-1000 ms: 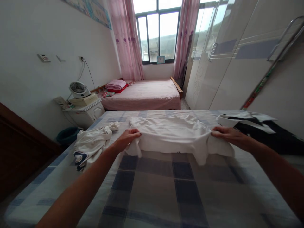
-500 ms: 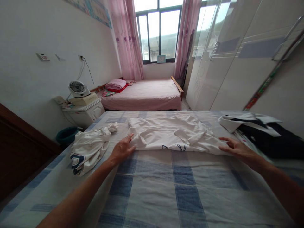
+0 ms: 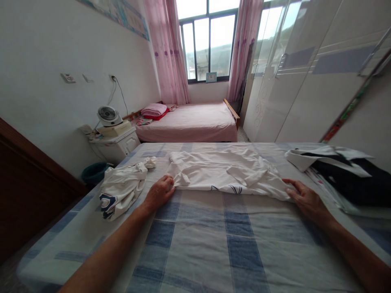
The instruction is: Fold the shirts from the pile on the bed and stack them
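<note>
A white shirt (image 3: 214,173) with dark blue line marks along its near edge lies folded in a wide band across the bed. My left hand (image 3: 159,192) is closed on its near left corner, fingers bent over the cloth. At the opposite end, my right hand (image 3: 301,197) grips the near right corner between thumb and fingers. Some fingertips are hidden by the fabric. Left of my left hand lies a crumpled white garment (image 3: 125,187) with a dark blue print. Beyond my right hand is a stack of folded clothes (image 3: 351,175), black and white on top.
The bed (image 3: 201,248) has a blue and white checked sheet. Behind it stands a second bed (image 3: 195,122) with a pink sheet. A fan (image 3: 109,116) sits on a white bedside cabinet (image 3: 122,144) at left, near a dark green bin (image 3: 94,173). A glossy wardrobe (image 3: 293,89) lines the right.
The view has turned slightly left, so everything sits further right. The fingers of my left hand have curled in more at the shirt's corner. The shirt lies much as before.
</note>
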Available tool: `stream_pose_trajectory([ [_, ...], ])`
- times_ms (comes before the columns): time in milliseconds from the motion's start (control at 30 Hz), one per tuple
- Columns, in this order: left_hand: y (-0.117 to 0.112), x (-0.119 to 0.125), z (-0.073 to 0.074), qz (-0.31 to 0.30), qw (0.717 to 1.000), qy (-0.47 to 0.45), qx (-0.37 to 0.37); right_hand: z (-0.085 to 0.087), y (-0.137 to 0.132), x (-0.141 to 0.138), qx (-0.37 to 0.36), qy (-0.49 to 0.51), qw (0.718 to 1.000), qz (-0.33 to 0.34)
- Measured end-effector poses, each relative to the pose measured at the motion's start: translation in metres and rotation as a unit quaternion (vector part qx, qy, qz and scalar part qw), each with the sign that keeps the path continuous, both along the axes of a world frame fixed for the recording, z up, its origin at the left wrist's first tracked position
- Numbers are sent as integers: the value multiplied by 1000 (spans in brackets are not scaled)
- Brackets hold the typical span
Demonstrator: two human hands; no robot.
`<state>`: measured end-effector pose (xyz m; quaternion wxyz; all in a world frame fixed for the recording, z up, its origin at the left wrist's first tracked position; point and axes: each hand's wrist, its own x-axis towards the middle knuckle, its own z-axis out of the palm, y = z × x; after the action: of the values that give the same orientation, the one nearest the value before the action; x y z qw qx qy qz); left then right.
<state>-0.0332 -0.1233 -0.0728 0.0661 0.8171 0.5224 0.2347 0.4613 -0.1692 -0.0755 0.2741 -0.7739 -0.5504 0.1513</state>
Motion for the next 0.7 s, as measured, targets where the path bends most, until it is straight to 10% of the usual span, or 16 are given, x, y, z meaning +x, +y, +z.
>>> stream_pose_trajectory([
  [400,0,-12,0,128,971,-190,-70,-5,0,6,5,1,1000,21],
  [700,0,-10,-3,59,990,-128,-12,-4,0,7,19,0,1000,25],
])
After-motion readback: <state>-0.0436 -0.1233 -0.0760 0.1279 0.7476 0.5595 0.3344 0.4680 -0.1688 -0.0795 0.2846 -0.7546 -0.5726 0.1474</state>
